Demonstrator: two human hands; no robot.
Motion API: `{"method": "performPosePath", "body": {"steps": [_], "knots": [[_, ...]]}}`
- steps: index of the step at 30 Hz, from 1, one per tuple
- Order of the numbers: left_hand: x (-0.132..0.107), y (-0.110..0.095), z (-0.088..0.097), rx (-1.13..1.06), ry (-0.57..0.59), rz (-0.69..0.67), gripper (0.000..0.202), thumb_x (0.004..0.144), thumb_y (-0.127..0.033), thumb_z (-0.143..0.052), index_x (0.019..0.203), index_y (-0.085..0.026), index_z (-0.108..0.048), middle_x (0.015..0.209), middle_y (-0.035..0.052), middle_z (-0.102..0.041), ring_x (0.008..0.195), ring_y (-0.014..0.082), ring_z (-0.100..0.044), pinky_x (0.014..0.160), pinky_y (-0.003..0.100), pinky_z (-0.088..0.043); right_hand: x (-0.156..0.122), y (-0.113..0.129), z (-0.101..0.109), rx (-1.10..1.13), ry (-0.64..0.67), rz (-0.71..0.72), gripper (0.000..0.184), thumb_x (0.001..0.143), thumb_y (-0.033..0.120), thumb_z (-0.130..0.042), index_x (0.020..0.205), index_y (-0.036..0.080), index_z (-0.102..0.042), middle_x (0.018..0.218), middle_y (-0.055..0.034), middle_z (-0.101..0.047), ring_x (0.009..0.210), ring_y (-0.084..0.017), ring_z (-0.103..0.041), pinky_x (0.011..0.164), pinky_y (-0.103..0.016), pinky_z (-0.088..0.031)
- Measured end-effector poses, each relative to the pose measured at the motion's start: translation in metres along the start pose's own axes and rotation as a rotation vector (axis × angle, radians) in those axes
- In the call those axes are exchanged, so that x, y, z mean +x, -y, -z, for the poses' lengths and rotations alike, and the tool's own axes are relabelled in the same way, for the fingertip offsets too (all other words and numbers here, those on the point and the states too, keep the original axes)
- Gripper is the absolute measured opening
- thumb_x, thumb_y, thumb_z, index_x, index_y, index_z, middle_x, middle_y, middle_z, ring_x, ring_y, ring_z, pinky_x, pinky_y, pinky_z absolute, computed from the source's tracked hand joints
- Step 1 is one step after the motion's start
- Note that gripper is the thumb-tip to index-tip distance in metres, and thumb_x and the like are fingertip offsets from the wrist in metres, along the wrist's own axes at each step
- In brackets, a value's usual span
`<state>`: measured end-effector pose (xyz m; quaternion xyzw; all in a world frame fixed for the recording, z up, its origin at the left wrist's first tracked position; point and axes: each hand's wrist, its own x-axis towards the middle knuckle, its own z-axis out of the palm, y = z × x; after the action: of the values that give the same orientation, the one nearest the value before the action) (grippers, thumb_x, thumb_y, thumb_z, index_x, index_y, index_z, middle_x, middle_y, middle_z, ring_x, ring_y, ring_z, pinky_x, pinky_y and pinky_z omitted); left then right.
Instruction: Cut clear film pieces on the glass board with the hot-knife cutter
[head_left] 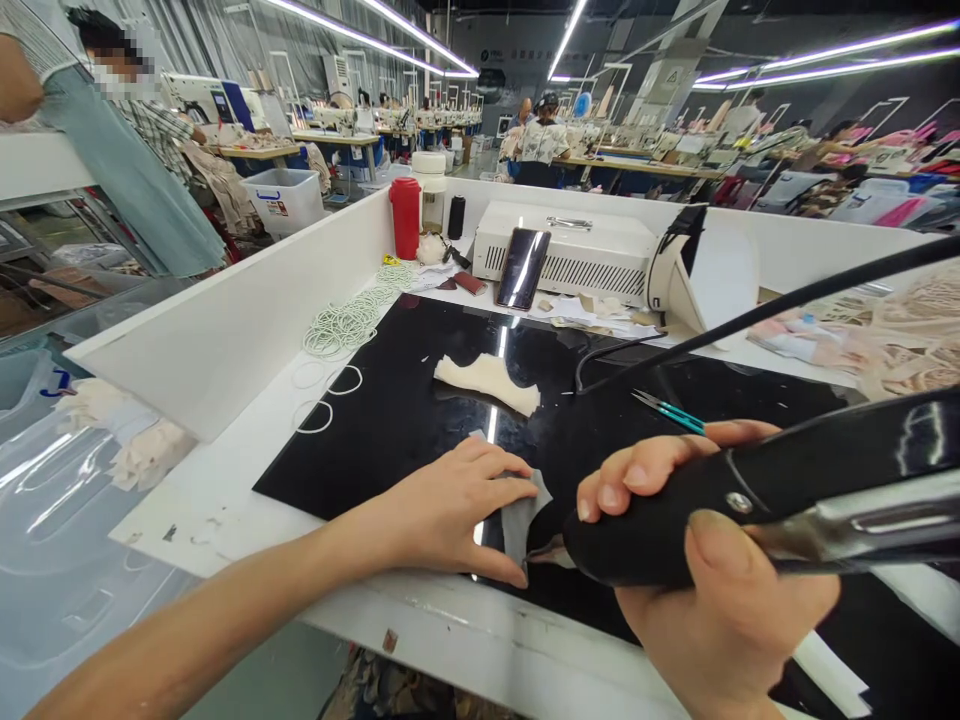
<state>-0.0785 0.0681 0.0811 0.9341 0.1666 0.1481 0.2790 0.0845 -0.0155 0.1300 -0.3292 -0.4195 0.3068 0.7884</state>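
My left hand [465, 510] rests on the black board with its fingers and thumb spread apart. Its fingertips touch a small grey fabric piece [519, 522], part of which the hand covers. In my right hand [712, 570] is a black corded hand tool [637, 540] with a silver lever along its side, the fingers wrapped around it. Its narrow tip [551, 552] points left, close to the lower end of the grey piece; whether they touch I cannot tell. Farther back on the board lies a curved cream fabric piece [491, 382], apart from both hands.
Teal-handled tweezers [667, 410] lie beyond my right hand. Green elastic cords [345, 320] heap along the left wall. A phone [523, 268] leans against a white vented box [570, 245], near a red cup [406, 218]. A black cable [750, 325] crosses at right. People sit at sewing tables behind.
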Motion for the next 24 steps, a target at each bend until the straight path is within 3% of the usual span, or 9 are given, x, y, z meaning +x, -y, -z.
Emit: {"method": "performPosePath", "body": {"steps": [5,9,11,16,24], "knots": [[-0.003,0.006,0.0,-0.01,-0.059,-0.061,0.055,0.087,-0.04,-0.087,0.134,-0.018,-0.067,0.144,0.0161,-0.064,0.137,0.0326,-0.055,0.124,0.053,-0.036,0.007,0.003,0.01,-0.035,-0.006,0.012,0.043,0.075,0.034,-0.092,0.11,0.028,-0.066,0.076,0.0042,-0.065,0.061,-0.016,-0.062,0.051,-0.029,-0.057],[-0.005,0.009,-0.001,0.0,-0.076,-0.071,0.021,0.099,-0.032,-0.075,0.117,-0.021,-0.075,0.127,0.0099,-0.073,0.126,0.0281,-0.063,0.127,0.058,-0.027,0.02,0.005,0.026,-0.125,-0.082,0.073,0.044,0.071,0.034,-0.092,0.106,0.026,-0.067,0.074,0.0042,-0.066,0.06,-0.017,-0.06,0.049,-0.03,-0.057],[-0.006,0.007,-0.001,0.0,-0.079,-0.099,0.014,0.101,-0.03,-0.071,0.11,-0.02,-0.077,0.119,0.008,-0.075,0.119,0.0258,-0.066,0.127,0.055,-0.029,0.028,0.006,0.032,-0.179,-0.133,0.111,0.041,0.071,0.031,-0.09,0.105,0.026,-0.067,0.073,0.0044,-0.066,0.06,-0.017,-0.059,0.05,-0.031,-0.057],[-0.007,-0.002,-0.002,-0.06,-0.047,-0.165,0.011,0.102,-0.028,-0.07,0.106,-0.023,-0.079,0.11,0.0045,-0.078,0.105,0.0198,-0.068,0.127,0.048,-0.032,0.036,0.007,0.033,-0.203,-0.225,0.136,0.036,0.073,0.025,-0.084,0.104,0.026,-0.066,0.075,0.0051,-0.066,0.06,-0.017,-0.06,0.051,-0.031,-0.056],[-0.005,-0.003,0.005,-0.087,-0.084,-0.18,0.016,0.107,-0.022,-0.06,0.108,-0.018,-0.075,0.11,0.0053,-0.079,0.105,0.0191,-0.069,0.123,0.041,-0.039,0.015,0.001,0.01,-0.071,-0.052,0.073,0.04,0.079,0.032,-0.088,0.111,0.027,-0.065,0.079,0.0041,-0.067,0.061,-0.016,-0.063,0.054,-0.031,-0.057]]}}
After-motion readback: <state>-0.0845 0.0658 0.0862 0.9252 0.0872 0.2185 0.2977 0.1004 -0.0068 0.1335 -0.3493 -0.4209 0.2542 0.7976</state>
